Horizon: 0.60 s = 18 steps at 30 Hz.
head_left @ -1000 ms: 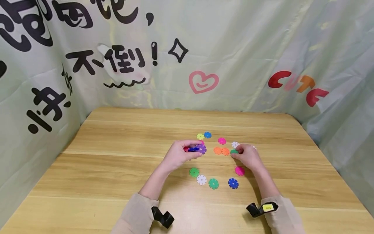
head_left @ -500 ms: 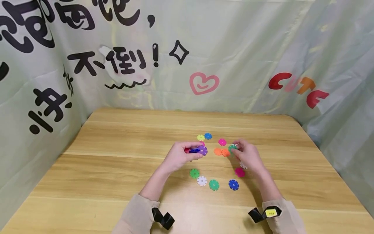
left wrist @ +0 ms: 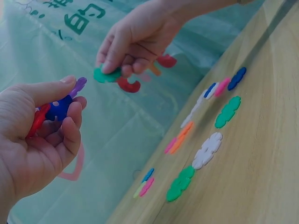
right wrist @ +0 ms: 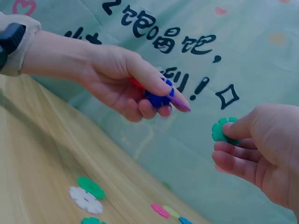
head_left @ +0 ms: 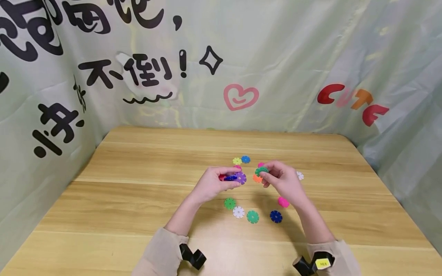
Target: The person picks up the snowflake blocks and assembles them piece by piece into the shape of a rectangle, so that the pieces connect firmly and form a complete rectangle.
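My left hand point(head_left: 214, 183) holds a joined string of notched plastic discs above the table. In the left wrist view a red disc point(left wrist: 38, 120), a blue disc point(left wrist: 60, 108) and a purple disc point(left wrist: 79, 87) make up this string, the purple one at its free end. Between thumb and fingers my right hand point(head_left: 284, 181) pinches a green notched disc point(head_left: 261, 171). That disc is a short way right of the purple one, and the two are apart. In the right wrist view the green disc point(right wrist: 223, 130) faces the string.
Loose discs lie on the wooden table point(head_left: 138, 214): a green one point(head_left: 229, 203), a white one point(head_left: 238, 212), a dark blue one point(head_left: 276, 216) and a pink one point(head_left: 283, 202) nearer me. Yellow point(head_left: 236, 161) and blue point(head_left: 245, 159) discs lie farther back. A printed curtain point(head_left: 276, 57) stands behind.
My right hand has picked the green disc up off the table and brought it left towards the left hand. The left hand with its joined discs has stayed nearly still.
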Each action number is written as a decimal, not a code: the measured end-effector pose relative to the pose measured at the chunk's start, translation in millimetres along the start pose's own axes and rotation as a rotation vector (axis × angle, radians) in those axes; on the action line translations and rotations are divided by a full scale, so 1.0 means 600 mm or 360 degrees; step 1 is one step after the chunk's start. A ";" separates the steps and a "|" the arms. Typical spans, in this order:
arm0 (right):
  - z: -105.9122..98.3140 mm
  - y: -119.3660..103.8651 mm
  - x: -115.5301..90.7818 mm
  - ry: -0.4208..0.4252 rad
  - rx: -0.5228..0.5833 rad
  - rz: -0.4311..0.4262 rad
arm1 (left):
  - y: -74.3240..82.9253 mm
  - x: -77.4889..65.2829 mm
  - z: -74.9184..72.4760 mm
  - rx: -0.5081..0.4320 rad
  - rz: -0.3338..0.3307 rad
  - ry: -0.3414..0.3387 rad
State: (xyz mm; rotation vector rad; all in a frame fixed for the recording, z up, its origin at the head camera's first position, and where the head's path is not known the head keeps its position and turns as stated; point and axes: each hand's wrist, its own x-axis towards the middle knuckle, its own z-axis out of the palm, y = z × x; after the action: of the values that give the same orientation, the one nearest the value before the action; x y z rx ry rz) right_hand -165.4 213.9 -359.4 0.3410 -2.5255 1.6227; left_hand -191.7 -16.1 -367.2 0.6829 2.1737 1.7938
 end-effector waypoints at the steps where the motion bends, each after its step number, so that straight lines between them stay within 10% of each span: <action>1: 0.002 -0.002 -0.001 -0.0021 0.0033 -0.0019 | 0.000 0.000 0.000 0.0003 0.0002 -0.0003; 18: 0.022 0.004 -0.008 -0.0132 0.0226 -0.0406 | 0.000 -0.001 0.000 -0.0021 0.0042 -0.0059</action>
State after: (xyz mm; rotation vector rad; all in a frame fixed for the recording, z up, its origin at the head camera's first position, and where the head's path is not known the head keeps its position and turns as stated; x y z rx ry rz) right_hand -161.1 203.6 -368.0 0.7266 -2.3111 1.7198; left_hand -191.5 -16.3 -367.0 0.7393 2.1367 1.7925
